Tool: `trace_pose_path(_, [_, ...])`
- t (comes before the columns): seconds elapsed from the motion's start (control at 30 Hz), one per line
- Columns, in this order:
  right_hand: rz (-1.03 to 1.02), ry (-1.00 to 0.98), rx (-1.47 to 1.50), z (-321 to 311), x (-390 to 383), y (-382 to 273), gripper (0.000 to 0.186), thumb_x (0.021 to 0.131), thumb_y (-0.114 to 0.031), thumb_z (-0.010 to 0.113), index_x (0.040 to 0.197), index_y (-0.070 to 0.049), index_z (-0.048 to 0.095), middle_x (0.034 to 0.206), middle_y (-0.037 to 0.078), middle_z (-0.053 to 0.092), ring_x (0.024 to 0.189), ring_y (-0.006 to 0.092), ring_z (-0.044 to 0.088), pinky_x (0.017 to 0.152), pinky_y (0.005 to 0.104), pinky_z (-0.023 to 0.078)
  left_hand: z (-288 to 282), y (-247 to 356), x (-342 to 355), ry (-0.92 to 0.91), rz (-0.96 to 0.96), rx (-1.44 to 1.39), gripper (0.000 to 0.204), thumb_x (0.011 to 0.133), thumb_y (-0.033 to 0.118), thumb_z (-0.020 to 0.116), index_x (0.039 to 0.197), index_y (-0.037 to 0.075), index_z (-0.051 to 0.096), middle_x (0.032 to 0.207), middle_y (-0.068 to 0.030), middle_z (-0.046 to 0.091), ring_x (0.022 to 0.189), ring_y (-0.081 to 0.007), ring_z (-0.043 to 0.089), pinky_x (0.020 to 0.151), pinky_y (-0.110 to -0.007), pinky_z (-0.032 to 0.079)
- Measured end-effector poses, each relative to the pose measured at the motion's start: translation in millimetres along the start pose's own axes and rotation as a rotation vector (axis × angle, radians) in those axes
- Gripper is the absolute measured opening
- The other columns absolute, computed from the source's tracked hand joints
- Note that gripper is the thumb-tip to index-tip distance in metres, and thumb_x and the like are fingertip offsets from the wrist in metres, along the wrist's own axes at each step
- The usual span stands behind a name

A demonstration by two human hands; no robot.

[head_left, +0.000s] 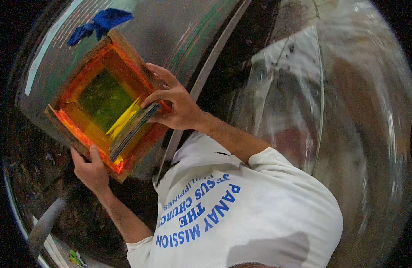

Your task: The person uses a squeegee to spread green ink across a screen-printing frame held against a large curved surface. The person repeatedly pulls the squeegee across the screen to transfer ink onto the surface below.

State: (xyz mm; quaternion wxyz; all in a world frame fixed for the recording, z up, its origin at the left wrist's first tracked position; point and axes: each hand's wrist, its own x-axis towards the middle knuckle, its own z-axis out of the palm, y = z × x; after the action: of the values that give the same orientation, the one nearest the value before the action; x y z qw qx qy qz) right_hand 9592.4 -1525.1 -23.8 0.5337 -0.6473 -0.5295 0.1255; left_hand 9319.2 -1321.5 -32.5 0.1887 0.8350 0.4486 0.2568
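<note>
A wooden screen-printing frame (65, 96), smeared orange and red, is tilted above the dark table, its mesh (103, 96) showing a dark greenish square. My left hand (91, 169) grips the frame's lower left edge, thumb on the near side. At the right side of the frame, my right hand (177, 100) is closed around one end of a squeegee (133, 131), with a finger reaching along the frame's edge. The squeegee lies slantwise inside the frame. Bright yellow ink (124, 118) runs along its blade. Fingers under the frame are hidden.
A crumpled blue cloth (110, 21) lies on the dark, ink-streaked table (170, 31) beyond the frame. The table's edge (219, 42) runs diagonally past my right hand. Plastic-looking sheeting (286, 85) covers the area at right. A small green object (76, 257) sits at lower left.
</note>
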Motion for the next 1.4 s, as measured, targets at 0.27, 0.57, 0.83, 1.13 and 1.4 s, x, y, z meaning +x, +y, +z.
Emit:
trace_pose_path(0.27, [-0.024, -0.064, 0.235, -104.2, 61.6, 107.3, 0.044, 0.069, -0.001, 0.097, 0.109, -0.015, 0.085, 0.182, 0.023, 0.025, 0.169, 0.043, 0.029, 0.135, 0.0544, 0.032, 90.0, 97.5, 38.4, 0.042, -0.116, -0.085, 0.059, 0.105, 0.021, 0.073, 0.152, -0.01, 0.059, 0.132, -0.0226, 0.077, 0.114, -0.028, 0.075, 0.101, -0.042, 0.059])
trace_pose_path(0.57, [-0.068, -0.073, 0.2, -171.6, 89.0, 143.4, 0.043, 0.069, -0.001, 0.098, 0.108, -0.011, 0.085, 0.18, 0.023, 0.03, 0.167, 0.0437, 0.033, 0.135, 0.0535, 0.033, 146.5, 150.4, 68.9, 0.034, -0.158, -0.095, 0.061, 0.105, 0.029, 0.073, 0.155, -0.003, 0.059, 0.125, -0.0196, 0.08, 0.105, -0.0293, 0.078, 0.093, -0.044, 0.061])
trace_pose_path(0.83, [-0.026, -0.228, 0.127, -196.2, 128.9, 183.9, 0.038, 0.074, -0.009, 0.101, 0.109, -0.013, 0.087, 0.179, 0.02, 0.034, 0.168, 0.0411, 0.032, 0.135, 0.0541, 0.033, 189.4, 182.6, 72.5, 0.035, -0.318, -0.328, 0.055, 0.106, 0.028, 0.071, 0.15, -0.002, 0.062, 0.121, -0.0189, 0.081, 0.106, -0.0286, 0.08, 0.093, -0.043, 0.061])
trace_pose_path(1.13, [-0.108, -0.374, 0.33, -258.3, 200.5, 288.8, 0.036, 0.072, -0.001, 0.088, 0.107, -0.009, 0.086, 0.179, 0.026, 0.034, 0.167, 0.0449, 0.034, 0.135, 0.0525, 0.032, 264.3, 252.3, 107.3, 0.107, -0.381, -0.082, 0.041, 0.106, 0.026, 0.072, 0.137, 0.001, 0.067, 0.109, -0.0194, 0.082, 0.099, -0.0298, 0.081, 0.088, -0.045, 0.061])
trace_pose_path(1.4, [-0.062, -0.402, 0.28, -345.3, 213.5, 329.1, 0.033, 0.084, -0.022, 0.098, 0.112, -0.01, 0.086, 0.179, 0.021, 0.034, 0.168, 0.0408, 0.033, 0.134, 0.0527, 0.034, 302.4, 349.7, 135.6, -0.005, -0.431, 0.016, 0.044, 0.107, 0.023, 0.066, 0.144, 0.0, 0.064, 0.119, -0.0225, 0.081, 0.108, -0.038, 0.081, 0.094, -0.049, 0.061])
